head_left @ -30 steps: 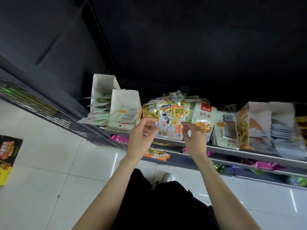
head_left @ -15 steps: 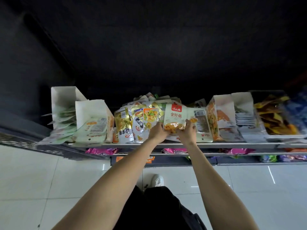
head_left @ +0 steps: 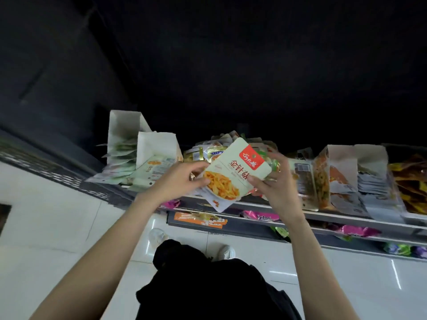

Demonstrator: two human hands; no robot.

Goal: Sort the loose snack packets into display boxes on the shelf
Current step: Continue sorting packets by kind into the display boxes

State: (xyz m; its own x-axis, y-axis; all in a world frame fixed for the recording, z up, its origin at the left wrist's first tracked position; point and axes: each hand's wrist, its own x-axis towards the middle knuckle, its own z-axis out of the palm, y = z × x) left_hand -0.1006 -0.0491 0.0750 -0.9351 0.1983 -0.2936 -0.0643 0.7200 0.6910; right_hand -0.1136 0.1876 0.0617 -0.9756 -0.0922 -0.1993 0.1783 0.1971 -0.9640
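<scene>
A pale green snack packet (head_left: 233,172) with a red label and a picture of orange strips is lifted off the shelf, tilted. My left hand (head_left: 175,183) grips its left edge. My right hand (head_left: 272,188) pinches its right edge, fingers spread. Behind it lies a heap of loose packets (head_left: 215,148) on the shelf (head_left: 323,217). Two white display boxes (head_left: 157,146) with pale green packets stand to the left. More display boxes (head_left: 346,172) with packets stand to the right.
Lower shelves (head_left: 300,229) under the hands hold pink, orange and green packets. A white tiled floor (head_left: 57,239) lies below, with my shoes (head_left: 227,251) and dark trousers in view. A dark perforated shelf end (head_left: 46,167) runs off to the left.
The red-labelled packet stood in the heap on the shelf; both hands have now pulled it out and up toward me, tilted. The view has swung slightly.
</scene>
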